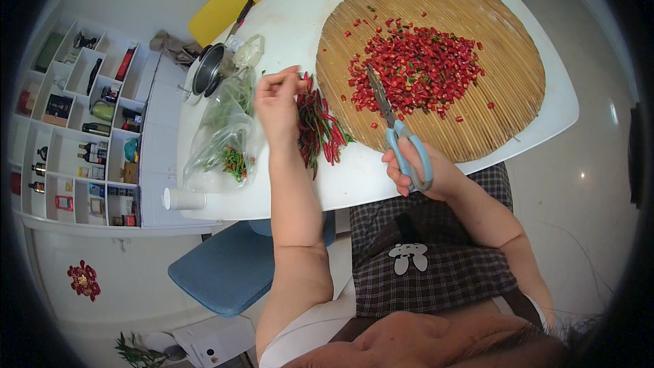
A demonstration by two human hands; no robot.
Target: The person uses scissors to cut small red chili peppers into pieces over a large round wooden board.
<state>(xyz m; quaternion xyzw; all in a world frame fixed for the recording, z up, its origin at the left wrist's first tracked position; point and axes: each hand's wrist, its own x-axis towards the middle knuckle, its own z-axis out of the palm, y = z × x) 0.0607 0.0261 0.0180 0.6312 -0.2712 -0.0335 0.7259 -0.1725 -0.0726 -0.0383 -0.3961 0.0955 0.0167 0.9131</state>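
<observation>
The right hand [436, 174] is gripping a pair of scissors [389, 116] with light blue handles; its fingers are clamping around the handle loops. The blades are pointing up and to the left and are lying over the left edge of a heap of cut red chili pieces [429, 68]. The heap is occupying the middle of a round slatted board [490, 136], with a few loose pieces lying around it. The board is resting on a white table [368, 187].

The left hand [278, 99] is hovering at the upper end of a pile of whole red chilies [320, 129], just left of the board. Its fingers are bending; whether they are pinching a chili or sitting free cannot be told. A clear plastic bag [201, 160] is lying left of this pile and is containing green stalks and small chilies. A white cup [184, 199] is lying near the table's lower left edge. A dark bowl [208, 71] is standing beyond the bag.
</observation>
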